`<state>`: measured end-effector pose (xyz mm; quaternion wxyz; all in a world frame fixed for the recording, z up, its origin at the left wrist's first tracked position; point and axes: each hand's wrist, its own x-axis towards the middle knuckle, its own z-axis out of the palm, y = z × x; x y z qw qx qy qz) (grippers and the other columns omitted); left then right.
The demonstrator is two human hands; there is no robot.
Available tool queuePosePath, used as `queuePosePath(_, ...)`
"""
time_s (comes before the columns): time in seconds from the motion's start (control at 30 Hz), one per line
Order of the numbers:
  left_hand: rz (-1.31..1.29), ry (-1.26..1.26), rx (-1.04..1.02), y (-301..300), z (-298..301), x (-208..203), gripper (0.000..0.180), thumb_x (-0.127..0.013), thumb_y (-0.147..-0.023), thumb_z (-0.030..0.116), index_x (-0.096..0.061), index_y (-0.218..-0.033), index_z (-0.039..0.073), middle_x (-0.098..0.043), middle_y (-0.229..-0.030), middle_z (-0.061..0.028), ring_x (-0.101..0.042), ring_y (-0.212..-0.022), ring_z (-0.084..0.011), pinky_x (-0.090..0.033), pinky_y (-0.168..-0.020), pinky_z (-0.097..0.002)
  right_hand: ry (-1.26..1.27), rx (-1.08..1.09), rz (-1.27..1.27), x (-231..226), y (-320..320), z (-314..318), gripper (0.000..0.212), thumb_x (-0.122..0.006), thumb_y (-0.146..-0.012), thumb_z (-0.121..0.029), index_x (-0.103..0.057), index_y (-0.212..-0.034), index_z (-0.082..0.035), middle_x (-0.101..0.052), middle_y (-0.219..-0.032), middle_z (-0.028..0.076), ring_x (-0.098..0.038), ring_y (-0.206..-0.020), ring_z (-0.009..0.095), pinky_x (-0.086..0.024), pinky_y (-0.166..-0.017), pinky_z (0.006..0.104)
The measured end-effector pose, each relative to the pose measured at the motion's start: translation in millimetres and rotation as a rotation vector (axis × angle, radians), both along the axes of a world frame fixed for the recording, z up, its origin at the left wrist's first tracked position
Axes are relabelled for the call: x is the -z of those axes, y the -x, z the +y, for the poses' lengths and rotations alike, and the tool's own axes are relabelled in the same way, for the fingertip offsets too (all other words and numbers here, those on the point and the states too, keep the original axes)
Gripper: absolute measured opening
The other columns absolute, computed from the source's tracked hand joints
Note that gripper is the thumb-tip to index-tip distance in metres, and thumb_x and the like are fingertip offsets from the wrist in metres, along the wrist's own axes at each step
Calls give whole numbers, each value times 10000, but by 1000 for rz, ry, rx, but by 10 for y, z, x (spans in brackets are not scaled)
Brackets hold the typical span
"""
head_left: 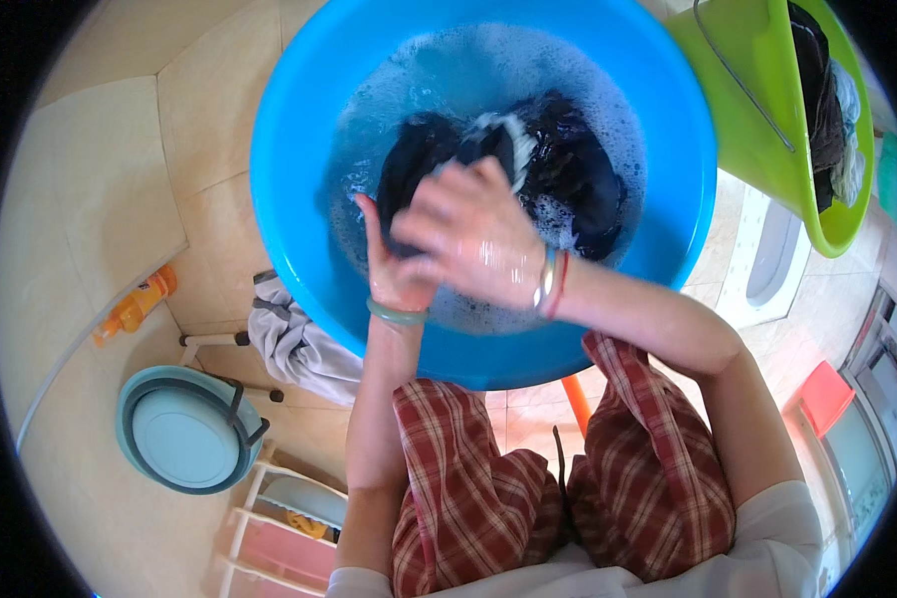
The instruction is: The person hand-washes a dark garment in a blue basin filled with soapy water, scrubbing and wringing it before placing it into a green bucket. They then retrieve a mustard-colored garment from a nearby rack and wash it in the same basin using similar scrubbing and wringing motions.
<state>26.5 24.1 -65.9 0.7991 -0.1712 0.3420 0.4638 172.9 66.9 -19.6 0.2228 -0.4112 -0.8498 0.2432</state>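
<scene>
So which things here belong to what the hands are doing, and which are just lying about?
In use:
left hand
right hand
large blue basin
foamy water
dark wet cloth

Apparently lying about:
orange bottle
light-blue basin
grey cloth
lime-green bucket holding clothes (possibly related; I can't tell)

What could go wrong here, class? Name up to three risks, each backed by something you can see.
1. Soapy water might splash over the near rim of the blue basin onto the checked trousers close beside it.
2. The silver-coloured bracelet by the right hand might snag the dark clothes.
3. The green bangle by the left hand might slip on wet skin.
</scene>
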Motion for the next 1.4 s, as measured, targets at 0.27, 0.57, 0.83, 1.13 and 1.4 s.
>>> queuePosePath(0.27,88,-177,-112,33,107,-283,654,-438,-931,620,-473,-1383,148,-576,-1280,-95,-565,-1147,-269,-441,-1001,-451,98,-266,312,-444,298,-421,173,-712,-709,-314,-629,-806,-197,-513,-916,-30,-501,-914,164,-384,-819,397)
queuePosePath(0.57,403,-59,-143,-131,127,-83,535,-480,-954,492,-524,-1320,104,-611,-1223,-80,-600,-1078,-240,-481,-948,-407,-50,-70,378,-217,355,-260,161,-714,-705,-310,-622,-798,-217,-490,-902,-14,-523,-848,168,-463,-622,302)
queuePosePath(0.83,617,-168,-201,46,19,27,430,-517,-974,378,-568,-1264,65,-641,-1172,-67,-631,-1016,-214,-517,-900,-368,26,56,573,50,338,55,168,-721,-736,-140,-567,-692,-88,-553,-739,84,-600,-594,237,-503,-494,334)
queuePosePath(1.13,792,-95,-104,-60,319,-267,675,-585,-948,462,-384,-1435,41,-466,-1407,-126,-485,-1262,-266,-439,-1014,-435,293,594,271,1070,-279,534,332,-603,-923,-345,-646,-900,-16,-629,-908,199,-614,-880,385,-492,-797,464)
queuePosePath(1.4,807,-61,164,53,174,-291,928,-591,-882,634,-49,-1568,324,49,-1637,-67,-73,-1460,-442,-384,-984,-702,-3,150,-338,1278,-554,297,523,-679,-879,-366,-516,-1299,-100,-524,-1246,212,-539,-1090,434,-445,-968,485)
